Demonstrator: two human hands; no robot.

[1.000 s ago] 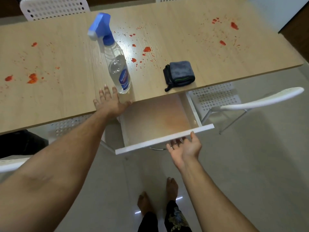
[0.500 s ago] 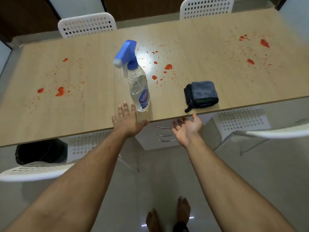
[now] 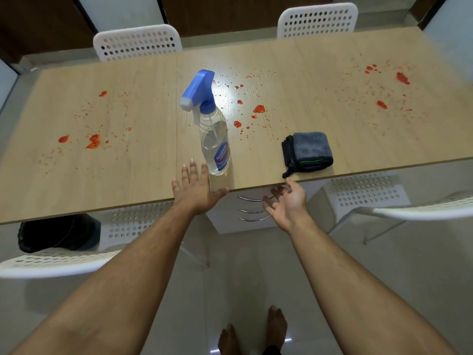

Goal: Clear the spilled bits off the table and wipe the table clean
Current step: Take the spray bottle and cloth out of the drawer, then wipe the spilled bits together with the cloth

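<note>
Left hand [image 3: 195,190] flat on the worktop [image 3: 76,175] at the near edge, fingers straight and spread, thumb out toward the bottle [image 3: 213,139]. Holds nothing. Index finger just beside the bottle base, can't tell if touching.

Right hand [image 3: 288,203] below the worktop edge, palm up, fingers loosely apart, empty. It's in front of the drawers [image 3: 252,210], fingertips near the top handle; can't tell if touching.

Bottle: clear, blue trigger head, upright near the near edge, centre of worktop, nozzle pointing left.

Cloth [image 3: 308,152]: grey, folded, dark edge, right of the bottle, right at the near edge, one corner hanging over. Apart from both hands.

Red spill [image 3: 259,108] in three groups:
- centre, just far-right of the bottle, blobs plus fine specks
- left side, biggest blob at [image 3: 93,142]
- far right, blobs at [image 3: 402,78]

Worktop is light wood with a seam running near-to-far just left of the bottle.

White perforated chairs: two at the far side [image 3: 138,42], one near left, one near right. Black bag [image 3: 58,235] on the floor under the left part of the worktop. Bare feet [image 3: 276,326] on a glossy tiled floor.
</note>
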